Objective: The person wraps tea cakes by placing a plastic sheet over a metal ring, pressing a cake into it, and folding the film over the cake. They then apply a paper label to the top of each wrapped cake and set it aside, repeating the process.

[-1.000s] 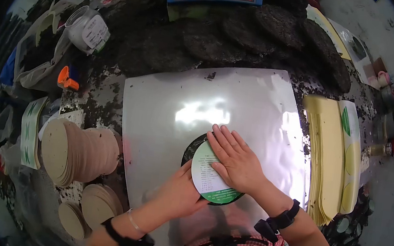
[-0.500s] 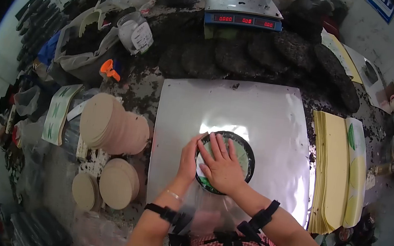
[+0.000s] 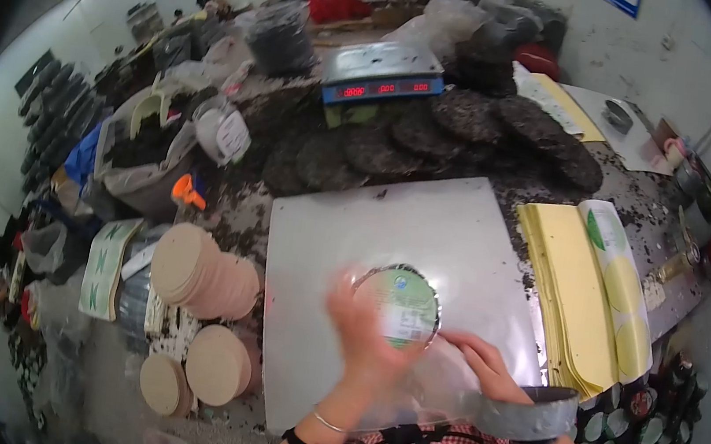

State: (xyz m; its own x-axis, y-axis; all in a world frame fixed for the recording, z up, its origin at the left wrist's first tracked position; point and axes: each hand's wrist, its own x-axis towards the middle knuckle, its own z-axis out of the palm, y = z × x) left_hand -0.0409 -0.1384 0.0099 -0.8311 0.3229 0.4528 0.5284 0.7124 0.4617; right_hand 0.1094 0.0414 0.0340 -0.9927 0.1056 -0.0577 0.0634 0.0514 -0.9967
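A round dark pressed cake (image 3: 399,304) with a green and white paper label lies on a silver sheet (image 3: 373,224). A clear plastic bag (image 3: 433,382) covers the cake and spreads toward my body. My left hand (image 3: 362,334), blurred by motion, grips the bag at the cake's left edge. My right hand (image 3: 484,365) pinches the bag just below and right of the cake. Both wrists wear dark bands.
Several dark pressed cakes (image 3: 463,138) lie beyond the sheet, in front of a digital scale (image 3: 380,72). A stack of yellow wrappers (image 3: 582,290) lies to the right. Piles of round beige paper discs (image 3: 202,279) lie to the left, with bags and tubs behind them.
My hands have come off the top of the labelled cake. They now hold a clear plastic bag over it. The view has tilted up, showing more of the room.
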